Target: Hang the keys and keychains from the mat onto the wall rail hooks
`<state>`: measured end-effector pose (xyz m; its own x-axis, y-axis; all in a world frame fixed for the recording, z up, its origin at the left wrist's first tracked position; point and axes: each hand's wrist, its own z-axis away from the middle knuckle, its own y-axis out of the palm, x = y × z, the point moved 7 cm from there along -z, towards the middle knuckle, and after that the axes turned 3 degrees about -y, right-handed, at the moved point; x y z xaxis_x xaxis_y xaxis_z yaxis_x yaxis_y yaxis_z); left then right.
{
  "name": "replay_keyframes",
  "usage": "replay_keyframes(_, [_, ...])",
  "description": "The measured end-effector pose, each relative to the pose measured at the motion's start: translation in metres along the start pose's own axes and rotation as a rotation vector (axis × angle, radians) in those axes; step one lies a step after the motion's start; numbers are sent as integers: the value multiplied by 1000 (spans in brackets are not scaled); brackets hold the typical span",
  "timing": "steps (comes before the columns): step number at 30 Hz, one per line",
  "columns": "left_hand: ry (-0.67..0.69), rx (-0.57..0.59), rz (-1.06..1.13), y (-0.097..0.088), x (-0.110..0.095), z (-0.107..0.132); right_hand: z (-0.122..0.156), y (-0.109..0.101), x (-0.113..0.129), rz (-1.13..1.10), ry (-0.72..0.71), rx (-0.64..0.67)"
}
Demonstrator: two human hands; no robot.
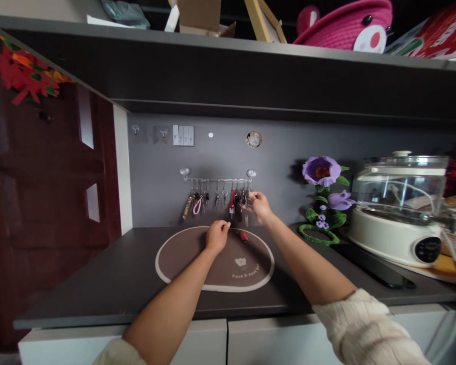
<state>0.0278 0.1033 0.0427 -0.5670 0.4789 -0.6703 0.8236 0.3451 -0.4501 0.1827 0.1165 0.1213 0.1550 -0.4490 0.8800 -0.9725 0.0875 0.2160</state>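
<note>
My right hand (260,207) is at the right end of a metal hook rail (218,180) on the grey wall. Its fingers are pinched on a bunch of keys (246,218) hanging there. My left hand (217,236) hovers over the brown oval mat (186,258), fingers curled together; whatever they may hold is hidden. Several other key bunches hang along the rail, among them one with a pink loop strap (197,206) and one with a red strap (232,197). Behind my left hand, a small red item (243,235) lies on the mat, too small to name.
Purple knitted flowers (322,171) stand right of the mat, near a black phone-like slab (376,266) and a white appliance with a clear top (397,218). A dark shelf (228,66) overhangs the counter, carrying a pink hat (342,28) and boxes.
</note>
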Motion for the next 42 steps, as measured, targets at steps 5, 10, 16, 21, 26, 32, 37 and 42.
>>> replay_keyframes(5, [45, 21, -97, 1, -6, 3, -22, 0, -1, 7, 84, -93])
replay_keyframes(10, [57, 24, -149, 0, -8, 4, -37, 0, -11, -13, 155, -184])
replay_keyframes(16, [56, 9, -176, 0, -7, 3, -47, -2, -22, -73, 185, -251])
replay_keyframes(21, [63, 6, -177, 0, -5, 2, -48, -5, -29, -67, 196, -293])
replay_keyframes(26, [58, 3, -176, 0, -3, 1, -47, -10, -34, -38, 184, -300])
replay_keyframes(32, [50, 8, -187, -1, -4, 1, -51, -18, -42, 50, 143, -315])
replay_keyframes(37, [49, 14, -195, -1, -4, 2, -54, -19, -48, 110, 85, -283])
replay_keyframes(42, [44, 6, -209, -1, -2, 1, -56, -23, -52, 142, 45, -268])
